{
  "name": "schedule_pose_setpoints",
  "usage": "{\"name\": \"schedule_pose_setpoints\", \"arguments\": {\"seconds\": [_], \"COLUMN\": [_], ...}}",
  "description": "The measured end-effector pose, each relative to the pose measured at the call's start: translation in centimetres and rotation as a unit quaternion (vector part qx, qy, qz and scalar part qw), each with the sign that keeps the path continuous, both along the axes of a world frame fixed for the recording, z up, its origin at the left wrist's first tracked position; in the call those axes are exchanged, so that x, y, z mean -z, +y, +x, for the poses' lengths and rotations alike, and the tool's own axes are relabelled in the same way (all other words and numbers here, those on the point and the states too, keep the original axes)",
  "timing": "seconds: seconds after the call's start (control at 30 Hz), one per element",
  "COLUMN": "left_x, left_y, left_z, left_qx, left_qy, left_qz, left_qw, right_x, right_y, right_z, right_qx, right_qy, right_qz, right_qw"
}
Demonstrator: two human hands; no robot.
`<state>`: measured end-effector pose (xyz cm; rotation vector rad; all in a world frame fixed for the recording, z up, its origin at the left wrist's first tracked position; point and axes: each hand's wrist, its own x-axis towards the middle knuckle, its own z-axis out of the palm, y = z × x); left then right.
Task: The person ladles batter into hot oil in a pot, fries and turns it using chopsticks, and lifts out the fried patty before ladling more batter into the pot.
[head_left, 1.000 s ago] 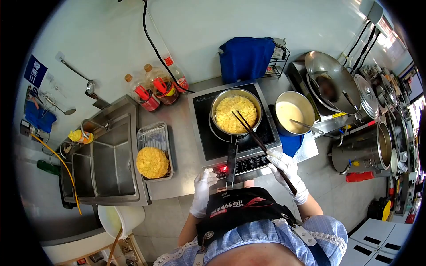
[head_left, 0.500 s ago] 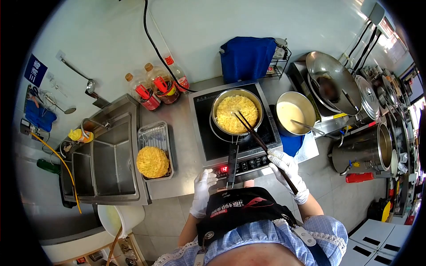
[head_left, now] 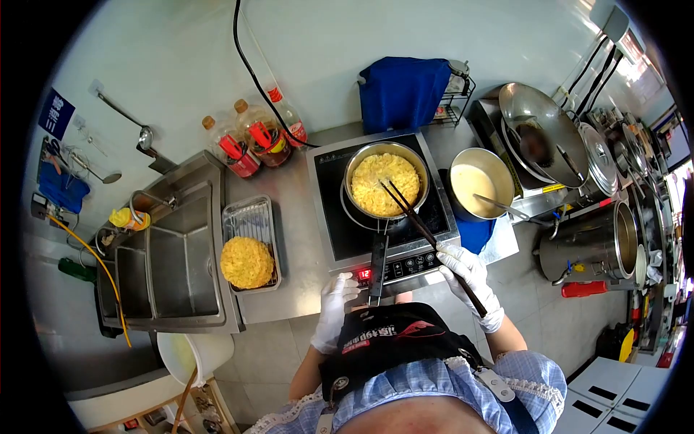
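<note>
White-gloved, my right hand (head_left: 470, 278) grips a pair of long dark chopsticks (head_left: 434, 241). Their tips touch a round, yellow, crinkly fried cake (head_left: 383, 184), which fills most of a steel pan (head_left: 425, 172) on the induction cooktop (head_left: 330, 224). The pan's black handle (head_left: 378, 264) points toward me. To its left, by the cooktop's front edge, my gloved left hand (head_left: 335, 307) holds nothing, its fingers loosely bent and partly apart. A second yellow cake (head_left: 247, 262) lies on a rack in a metal tray (head_left: 233, 210) on the counter to the left.
Right of the cooktop stands a pot (head_left: 454, 192) of pale yellow liquid with a ladle (head_left: 506, 208) in it. A steel sink (head_left: 217, 253) is at the left. Several bottles (head_left: 267, 145) and a blue cloth cover (head_left: 403, 94) stand along the wall. A wok (head_left: 520, 108) sits far right.
The fingers of my left hand have shifted slightly up and right near the cooktop's edge. My right hand and the chopsticks stay almost in place; the view has tilted a little.
</note>
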<state>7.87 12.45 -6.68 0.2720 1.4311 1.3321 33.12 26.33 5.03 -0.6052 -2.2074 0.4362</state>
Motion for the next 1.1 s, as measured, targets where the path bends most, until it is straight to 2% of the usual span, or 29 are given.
{"name": "schedule_pose_setpoints", "arguments": {"seconds": [0.1,0.2,0.23,0.3,0.77,0.9,0.97,1.1], "left_x": [-1.1,-2.4,-2.3,-5.2,-5.4,-5.5,-5.8,-5.1], "left_y": [0.9,2.0,2.3,3.0,4.6,5.0,5.2,5.1], "left_z": [1.2,2.5,3.0,3.9,4.4,4.4,4.0,4.4], "left_qx": [0.03,0.087,0.087,0.085,0.13,0.133,0.168,0.155], "left_qy": [-0.004,-0.058,-0.02,-0.06,-0.064,-0.095,-0.116,-0.096], "left_qz": [0.025,0.042,0.071,0.018,0.027,0.024,0.03,0.044], "left_qw": [0.999,0.994,0.994,0.994,0.989,0.986,0.978,0.982], "right_x": [0.0,-0.3,-0.1,-0.1,0.0,-0.9,-1.6,-3.7], "right_y": [0.0,0.0,0.0,-0.1,0.0,-0.2,-0.3,-1.3], "right_z": [0.0,0.0,0.1,-0.1,0.1,0.1,0.3,1.7], "right_qx": [0.004,0.003,0.004,0.009,0.005,0.006,0.008,0.091], "right_qy": [0.003,0.005,0.002,0.009,0.021,0.009,0.008,0.108], "right_qz": [0.008,0.009,0.01,0.006,0.008,0.008,0.011,-0.124], "right_qw": [1.0,1.0,1.0,1.0,1.0,1.0,1.0,0.982]}}
